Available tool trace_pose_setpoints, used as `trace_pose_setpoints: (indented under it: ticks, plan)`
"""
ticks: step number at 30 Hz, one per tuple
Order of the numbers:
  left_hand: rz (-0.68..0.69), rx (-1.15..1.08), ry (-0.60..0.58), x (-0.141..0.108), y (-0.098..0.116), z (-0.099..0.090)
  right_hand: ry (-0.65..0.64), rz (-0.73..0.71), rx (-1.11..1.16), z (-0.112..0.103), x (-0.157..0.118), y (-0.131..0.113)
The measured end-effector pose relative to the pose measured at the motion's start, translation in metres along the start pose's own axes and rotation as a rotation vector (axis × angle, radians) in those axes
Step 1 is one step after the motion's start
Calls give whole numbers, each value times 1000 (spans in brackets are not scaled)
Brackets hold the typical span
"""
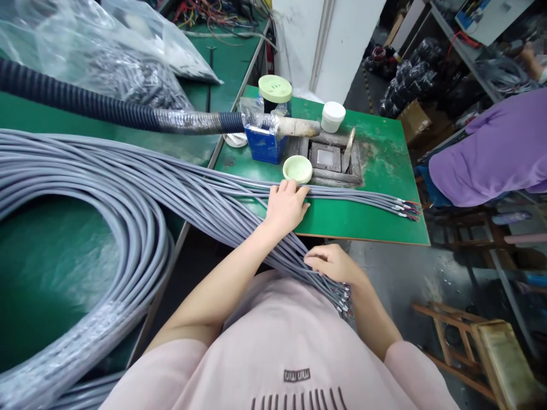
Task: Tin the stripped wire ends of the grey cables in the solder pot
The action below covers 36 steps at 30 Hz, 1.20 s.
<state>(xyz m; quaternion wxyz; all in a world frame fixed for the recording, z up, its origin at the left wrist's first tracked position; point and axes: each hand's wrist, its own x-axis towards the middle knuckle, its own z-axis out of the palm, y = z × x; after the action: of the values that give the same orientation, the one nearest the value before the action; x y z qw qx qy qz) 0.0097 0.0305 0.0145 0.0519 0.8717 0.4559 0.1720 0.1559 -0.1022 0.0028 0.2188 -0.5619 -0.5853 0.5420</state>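
Note:
Many grey cables run from a large coil on the left and split into two bundles. My left hand [287, 206] lies over the upper cable bundle [354, 194], its fingers curled across it and the thumb to the right. That bundle lies on the green tabletop, with stripped ends [411, 209] showing thin coloured wires. At the table's front edge, my right hand [335, 263] has its fingers bent onto the lower cable bundle [294, 256]; part of its grip is hidden. This bundle slants down against my shirt, its wire ends [344, 299] below my right wrist.
Behind my left hand are a pale green dish [298, 169], a solder pot [327, 156] with a scraper [349, 151], a white jar [333, 117] and a blue box [264, 142] under a black hose [128, 111]. A person in purple [491, 148] is at right, near a wooden stool [498, 347].

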Motion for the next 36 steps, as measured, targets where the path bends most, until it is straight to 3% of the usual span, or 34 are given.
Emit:
trace_pose_setpoints:
  ticks: [5, 11, 14, 16, 19, 21, 22, 26, 28, 32, 36]
  plan:
    - [50, 23, 3, 5, 2, 3, -96, 21, 416, 5, 23, 5]
    - [149, -19, 6, -2, -2, 0, 71, 4, 859, -2, 30, 6]
    - [168, -104, 38, -13, -5, -10, 298, -51, 918, -21, 29, 5]
    - [192, -177, 20, -22, -8, -21, 559, -125, 892, -42, 23, 3]
    - [283, -333, -167, -32, -13, -37, 1009, -290, 712, -72, 2, -6]
    - [313, -501, -285, -35, -12, -43, 1102, -359, 535, -76, -17, -15]
    - [297, -607, -303, -36, -10, -44, 1020, -346, 455, -73, -25, -19]
    - [91, -1109, -210, -37, 11, -36, 399, -132, 160, -35, -45, -30]
    - [1, -1357, -213, -38, 21, -28, 237, -86, 73, -17, -46, -29]
    - [-260, -1614, -248, -43, 35, -15, 154, -58, 44, -5, -42, -20]
    - [-312, -1732, -330, -46, 44, -11, 280, -77, 16, -6, -38, -15]
